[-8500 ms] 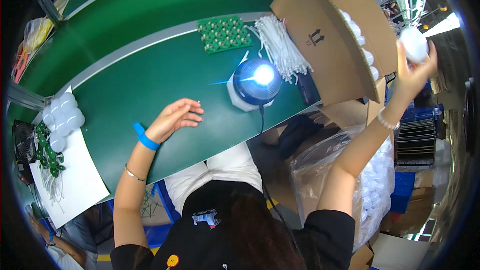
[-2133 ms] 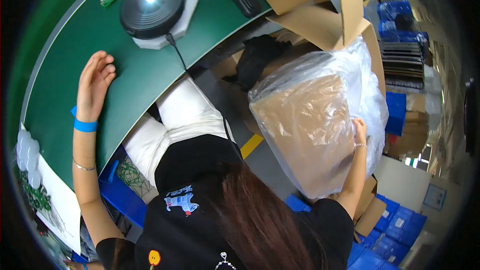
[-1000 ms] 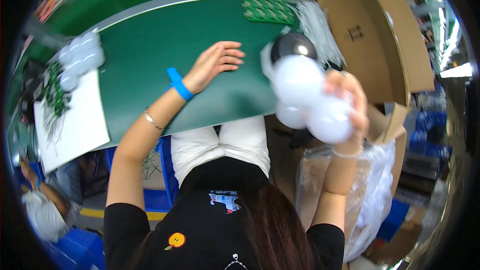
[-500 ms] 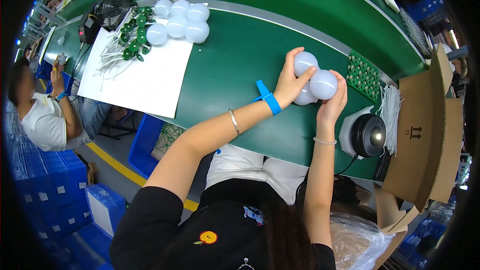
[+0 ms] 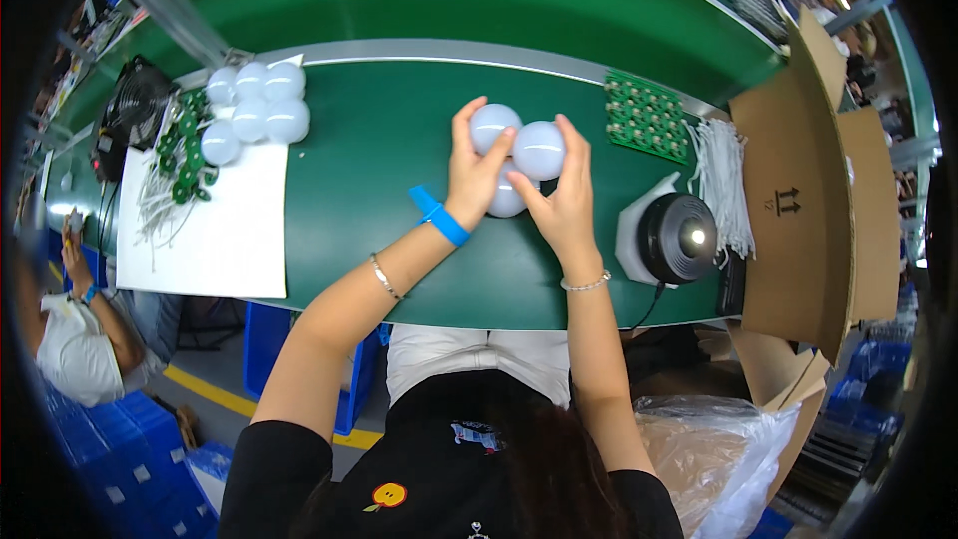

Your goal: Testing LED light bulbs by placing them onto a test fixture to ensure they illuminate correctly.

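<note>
Over the green bench top, my left hand (image 5: 477, 172) curls around a round white bulb cover (image 5: 496, 127), thumb across its side. My right hand (image 5: 565, 202) grips a second white cover (image 5: 539, 151), which presses against the first. Below these two, a third white cover (image 5: 506, 192) sits between my hands, with my right thumb beside it. Whether this lower one rests on the bench or is held too, I cannot tell. A blue strap (image 5: 439, 217) circles my left wrist.
At left, several white covers (image 5: 249, 120) and wired green discs (image 5: 184, 155) lie on white paper (image 5: 249, 240). To the right are a green circuit panel (image 5: 646, 118), white wires (image 5: 720, 180), a round black lit device (image 5: 679, 238) and a cardboard box (image 5: 798, 269). A co-worker (image 5: 85, 339) sits far left.
The whole view has turned and shifted, so the bench looks straighter. My hands stay around the same three covers. My right thumb now shows beside the lower one.
</note>
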`<state>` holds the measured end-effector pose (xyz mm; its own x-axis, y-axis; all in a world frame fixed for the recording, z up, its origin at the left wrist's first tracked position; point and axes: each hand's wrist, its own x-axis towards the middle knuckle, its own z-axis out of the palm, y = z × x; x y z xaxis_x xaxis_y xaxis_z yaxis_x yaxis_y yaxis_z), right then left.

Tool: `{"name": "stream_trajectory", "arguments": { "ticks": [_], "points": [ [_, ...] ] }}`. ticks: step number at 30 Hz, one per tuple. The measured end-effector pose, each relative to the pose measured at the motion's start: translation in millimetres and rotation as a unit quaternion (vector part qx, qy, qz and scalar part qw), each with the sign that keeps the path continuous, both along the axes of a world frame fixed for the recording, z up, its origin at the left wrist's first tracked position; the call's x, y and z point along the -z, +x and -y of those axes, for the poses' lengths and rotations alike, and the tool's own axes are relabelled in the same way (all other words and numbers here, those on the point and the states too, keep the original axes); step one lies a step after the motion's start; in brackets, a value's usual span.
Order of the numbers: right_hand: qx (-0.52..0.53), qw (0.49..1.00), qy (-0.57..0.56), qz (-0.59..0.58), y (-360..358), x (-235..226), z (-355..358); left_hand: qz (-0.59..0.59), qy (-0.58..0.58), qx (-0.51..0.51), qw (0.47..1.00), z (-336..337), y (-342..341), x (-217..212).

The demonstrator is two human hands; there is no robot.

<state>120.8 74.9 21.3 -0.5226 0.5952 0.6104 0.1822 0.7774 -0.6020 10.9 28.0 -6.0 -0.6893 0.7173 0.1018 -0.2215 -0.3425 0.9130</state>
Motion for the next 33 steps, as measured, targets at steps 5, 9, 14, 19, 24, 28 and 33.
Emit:
{"name": "stream_trajectory", "arguments": {
  "ticks": [5, 9, 14, 19, 24, 28, 33],
  "points": [
    [-0.103, 0.914, -0.311, -0.24, 3.3, -3.7, -2.8, 0.067, -0.004, 0.029, 0.997, 3.0, -0.5, -6.4],
    [-0.244, 0.691, -0.543, -0.41, 35.6, -16.8, 4.1, 0.068, -0.022, 0.055, 0.996, 5.3, -1.4, -9.4],
    [-0.335, 0.503, -0.627, -0.492, 65.6, -23.1, 16.1, 0.05, -0.031, 0.054, 0.997, 5.5, 0.9, -11.4],
    [-0.36, 0.508, -0.623, -0.474, 74.9, -22.1, 21.9, 0.054, -0.034, 0.065, 0.996, 6.5, 1.0, -11.2],
    [-0.233, 0.701, -0.569, -0.361, 85.0, -31.1, 33.7, 0.023, -0.042, 0.071, 0.996, 5.2, 2.2, -6.4],
    [-0.234, 0.715, -0.547, -0.367, 77.9, -32.2, 41.2, 0.061, -0.021, 0.07, 0.995, 3.4, 1.4, -6.5],
    [-0.218, 0.729, -0.544, -0.353, 77.6, -30.1, 49.8, 0.021, -0.044, 0.068, 0.997, 4.8, 1.9, -9.9]
  ]
}}
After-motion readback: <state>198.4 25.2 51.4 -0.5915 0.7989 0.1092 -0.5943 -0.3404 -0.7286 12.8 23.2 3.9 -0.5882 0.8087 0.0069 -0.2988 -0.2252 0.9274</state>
